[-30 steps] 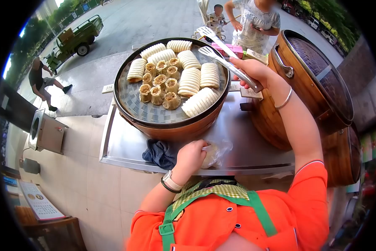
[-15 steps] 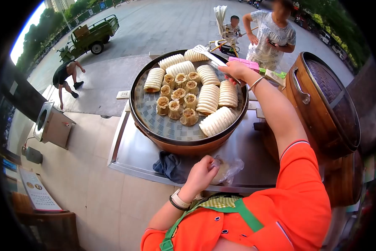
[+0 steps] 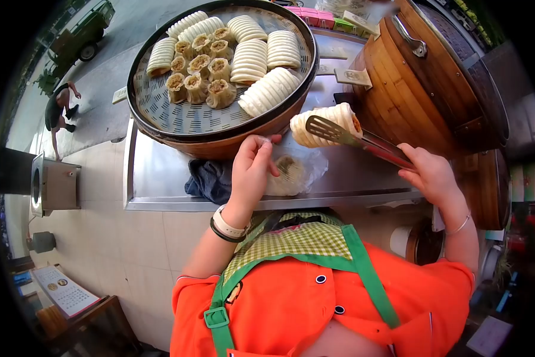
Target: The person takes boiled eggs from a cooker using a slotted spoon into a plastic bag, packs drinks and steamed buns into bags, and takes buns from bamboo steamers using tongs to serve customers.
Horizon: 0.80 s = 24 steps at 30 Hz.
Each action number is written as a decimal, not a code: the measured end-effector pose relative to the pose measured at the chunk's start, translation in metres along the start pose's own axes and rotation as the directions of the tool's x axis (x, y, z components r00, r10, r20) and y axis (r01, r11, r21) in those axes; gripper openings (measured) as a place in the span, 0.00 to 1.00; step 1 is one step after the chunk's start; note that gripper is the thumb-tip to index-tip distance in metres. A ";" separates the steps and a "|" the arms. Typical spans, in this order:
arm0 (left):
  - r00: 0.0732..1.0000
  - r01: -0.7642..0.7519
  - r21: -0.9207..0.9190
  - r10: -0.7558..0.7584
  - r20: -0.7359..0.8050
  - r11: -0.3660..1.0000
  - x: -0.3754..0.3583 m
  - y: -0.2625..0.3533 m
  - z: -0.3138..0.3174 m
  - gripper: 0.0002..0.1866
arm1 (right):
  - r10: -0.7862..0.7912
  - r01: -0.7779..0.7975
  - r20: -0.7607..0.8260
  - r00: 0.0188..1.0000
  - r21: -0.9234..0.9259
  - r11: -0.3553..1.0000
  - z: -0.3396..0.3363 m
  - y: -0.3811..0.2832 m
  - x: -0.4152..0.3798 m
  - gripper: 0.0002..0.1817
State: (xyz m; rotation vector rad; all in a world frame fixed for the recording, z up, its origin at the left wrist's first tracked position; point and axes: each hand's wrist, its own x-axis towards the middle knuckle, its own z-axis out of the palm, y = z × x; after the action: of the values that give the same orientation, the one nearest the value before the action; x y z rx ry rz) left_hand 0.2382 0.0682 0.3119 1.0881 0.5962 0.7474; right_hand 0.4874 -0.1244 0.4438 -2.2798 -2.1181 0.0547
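My right hand (image 3: 425, 172) is closed around metal tongs (image 3: 362, 141), whose slotted jaws grip a ridged white roll (image 3: 324, 125) with orange filling at its end. The roll hangs over the steel counter, right of the steamer. My left hand (image 3: 254, 166) pinches the edge of a clear plastic bag (image 3: 300, 172) with a pale round item inside. Behind the hands, a round steamer (image 3: 220, 128) holds several white ridged rolls (image 3: 270, 90) and several open-topped dumplings (image 3: 221, 94).
A dark blue cloth (image 3: 209, 180) lies left of the bag on the counter (image 3: 154, 193). Tall wooden steamers (image 3: 398, 77) stand at the right. A metal stove (image 3: 54, 184) and a bending person (image 3: 56, 113) are at the left, near a green cart (image 3: 83, 35).
My right hand has come back from the steamer's far side to the right front, with a roll now in the tongs. The view has tilted downward. My left hand still holds the bag.
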 end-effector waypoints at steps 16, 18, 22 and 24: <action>0.985 -0.168 0.591 0.104 0.141 0.789 -0.024 -0.010 -0.035 0.05 | -0.322 0.438 0.406 0.856 -0.235 0.868 -0.015 -0.050 0.131 0.17; 0.993 -0.117 0.573 0.101 0.061 0.811 -0.029 -0.015 -0.042 0.06 | -0.169 0.245 0.287 0.943 -0.255 0.935 -0.020 -0.023 0.098 0.19; 0.999 -0.036 0.489 0.036 0.008 0.871 -0.034 -0.018 -0.037 0.07 | 0.165 -0.242 0.272 0.948 0.284 0.928 0.054 -0.021 0.033 0.22; 1.000 0.018 0.456 -0.016 -0.008 0.890 -0.029 -0.020 -0.032 0.07 | 0.118 -0.207 0.194 0.974 0.543 0.814 0.108 -0.057 0.006 0.23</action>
State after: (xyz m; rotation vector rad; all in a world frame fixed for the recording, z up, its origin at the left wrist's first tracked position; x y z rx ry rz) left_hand 0.2012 0.0576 0.2837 1.5135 0.8093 0.6061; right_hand 0.4261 -0.1146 0.3383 -2.1188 -1.6407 0.7722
